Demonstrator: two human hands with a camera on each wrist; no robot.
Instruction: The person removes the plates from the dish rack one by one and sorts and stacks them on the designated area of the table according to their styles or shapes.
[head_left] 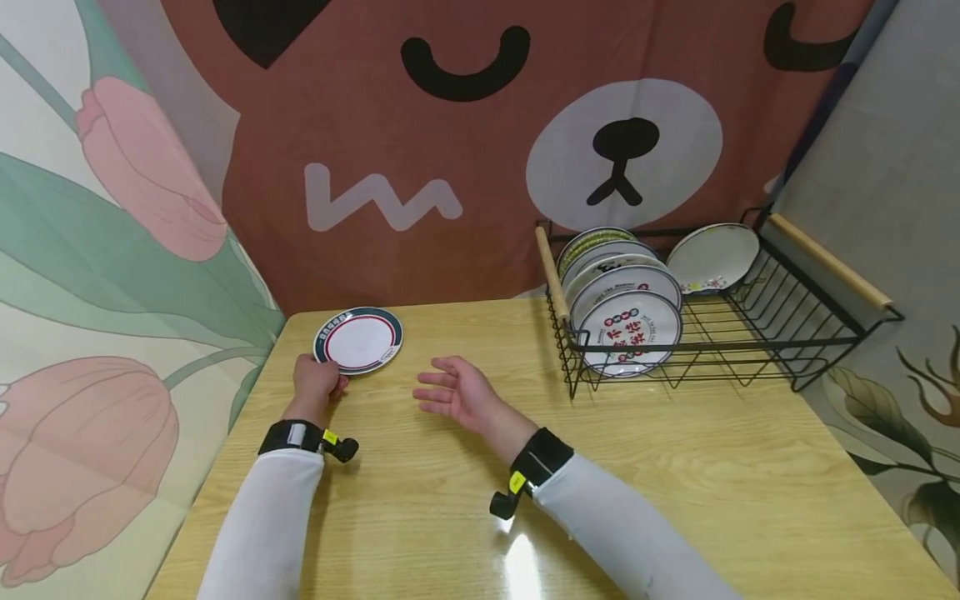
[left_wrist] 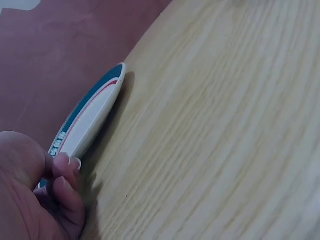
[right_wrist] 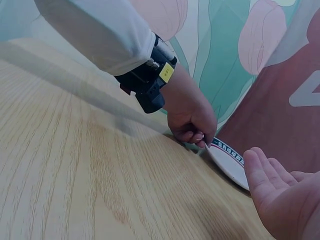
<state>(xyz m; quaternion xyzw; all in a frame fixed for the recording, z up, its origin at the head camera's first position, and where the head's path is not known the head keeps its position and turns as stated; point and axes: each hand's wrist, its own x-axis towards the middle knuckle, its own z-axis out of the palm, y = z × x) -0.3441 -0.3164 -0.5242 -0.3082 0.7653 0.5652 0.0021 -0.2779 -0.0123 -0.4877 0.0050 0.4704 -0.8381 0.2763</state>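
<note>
Our left hand [head_left: 318, 385] pinches a teal-rimmed plate [head_left: 358, 340] near the far-left corner of the surface [head_left: 412, 517]. Our right hand [head_left: 467, 396], empty, extends its fingers loosely nearby.

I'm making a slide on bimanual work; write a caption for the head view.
Left hand grips a teal-rimmed plate, the empty right hand between it and a wire dish rack.

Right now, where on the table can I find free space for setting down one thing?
The wooden table is bare between the wire rack and the right sleeve, also between that and the left sleeve. Crowded: the far-left corner, where the left hand grips the dark-rimmed plate, and the rack's left end, filled by a row of plates.
</note>
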